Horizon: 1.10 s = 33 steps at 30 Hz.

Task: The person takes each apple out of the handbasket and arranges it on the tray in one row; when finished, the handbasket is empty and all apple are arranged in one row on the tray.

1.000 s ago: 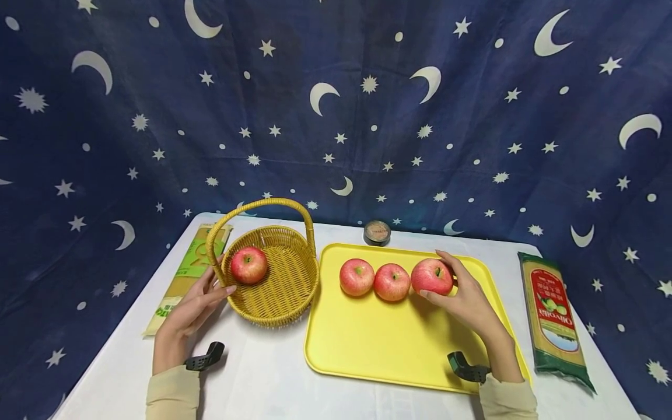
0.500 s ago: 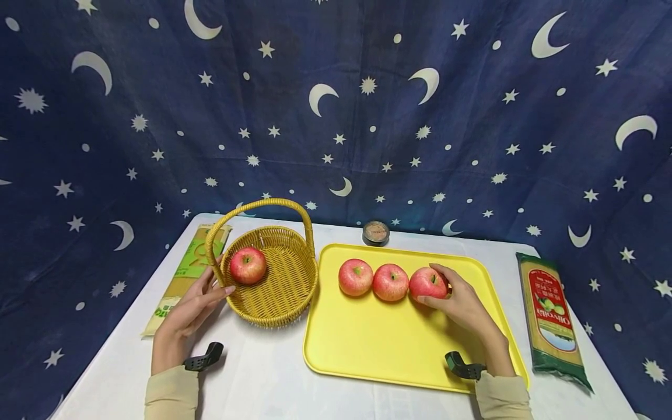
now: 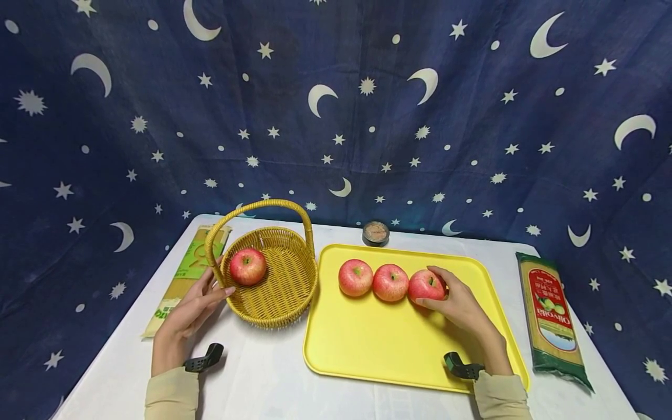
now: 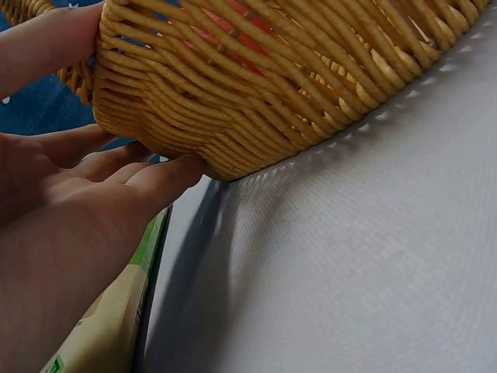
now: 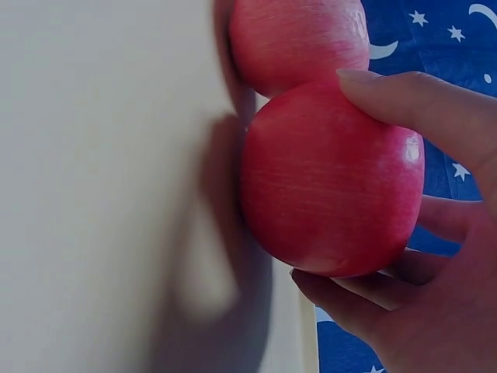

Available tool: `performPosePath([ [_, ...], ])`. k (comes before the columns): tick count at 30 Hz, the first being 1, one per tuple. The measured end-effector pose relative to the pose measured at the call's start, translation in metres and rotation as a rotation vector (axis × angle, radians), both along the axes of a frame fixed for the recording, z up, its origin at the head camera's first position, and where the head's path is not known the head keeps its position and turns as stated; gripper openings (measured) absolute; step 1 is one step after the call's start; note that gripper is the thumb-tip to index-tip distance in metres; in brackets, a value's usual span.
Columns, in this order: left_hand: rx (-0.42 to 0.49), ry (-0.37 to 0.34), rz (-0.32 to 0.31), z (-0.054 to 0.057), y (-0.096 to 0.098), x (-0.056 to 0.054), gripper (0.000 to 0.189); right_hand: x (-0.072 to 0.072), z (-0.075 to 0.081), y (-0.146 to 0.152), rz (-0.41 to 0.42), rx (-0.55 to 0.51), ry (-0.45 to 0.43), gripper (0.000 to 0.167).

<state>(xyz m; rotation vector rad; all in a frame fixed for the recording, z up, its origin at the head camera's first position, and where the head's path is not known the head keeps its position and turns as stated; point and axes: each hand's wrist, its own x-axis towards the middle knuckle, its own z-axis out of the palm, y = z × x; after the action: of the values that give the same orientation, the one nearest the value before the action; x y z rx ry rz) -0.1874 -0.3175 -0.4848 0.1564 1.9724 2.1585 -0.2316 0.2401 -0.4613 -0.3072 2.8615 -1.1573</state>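
Note:
My left hand (image 3: 188,312) holds the near left side of a yellow wicker basket (image 3: 283,291), thumb over the rim and fingers against its outer wall in the left wrist view. One red apple (image 3: 248,266) lies inside, under the arched handle. On the yellow tray (image 3: 367,344) my right hand (image 3: 462,303) grips the rightmost apple (image 5: 330,183) of a row between thumb and fingers. That apple is right up against the middle apple (image 3: 391,282), and a further apple (image 3: 356,277) sits at the row's left end.
A green and tan noodle packet (image 3: 191,262) lies left of the basket, partly behind my left hand. A red-labelled Olivoilà packet (image 3: 551,315) lies right of the tray. Behind the tray stands a small round dark container (image 3: 375,233). A star-patterned cloth (image 3: 336,116) hangs behind the white table.
My right hand has lowered its apple and shifted it slightly left, up to the middle apple. The left hand and basket have stayed in place.

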Motion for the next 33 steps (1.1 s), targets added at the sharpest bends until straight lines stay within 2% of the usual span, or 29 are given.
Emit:
performPosePath([
  [6, -0.010, -0.007, 0.002, 0.001, 0.000, 0.001, 0.096, -0.001, -0.002, -0.002, 0.018, 0.001, -0.009, 0.086],
  [11, -0.028, -0.019, 0.008, 0.003, -0.001, 0.004, 0.097, -0.002, -0.005, -0.004, 0.036, 0.040, -0.003, 0.087],
  [15, -0.013, -0.041, 0.017, 0.003, -0.001, 0.005, 0.100, -0.002, -0.006, -0.004, 0.041, 0.057, 0.005, 0.088],
  [19, 0.006, -0.030, 0.012, 0.002, -0.001, 0.005, 0.100, -0.002, -0.004, -0.004, 0.040, 0.049, 0.026, 0.088],
  [22, 0.010, -0.025, 0.005, 0.002, 0.000, 0.004, 0.100, 0.000, -0.001, -0.004, 0.028, 0.033, 0.068, 0.083],
  [28, -0.039, 0.007, 0.002, 0.000, 0.002, -0.001, 0.094, 0.008, 0.016, -0.010, 0.001, -0.022, 0.179, 0.069],
  [33, -0.020, 0.006, 0.003, -0.001, 0.000, 0.001, 0.093, 0.010, 0.030, -0.033, 0.041, -0.105, 0.296, 0.062],
])
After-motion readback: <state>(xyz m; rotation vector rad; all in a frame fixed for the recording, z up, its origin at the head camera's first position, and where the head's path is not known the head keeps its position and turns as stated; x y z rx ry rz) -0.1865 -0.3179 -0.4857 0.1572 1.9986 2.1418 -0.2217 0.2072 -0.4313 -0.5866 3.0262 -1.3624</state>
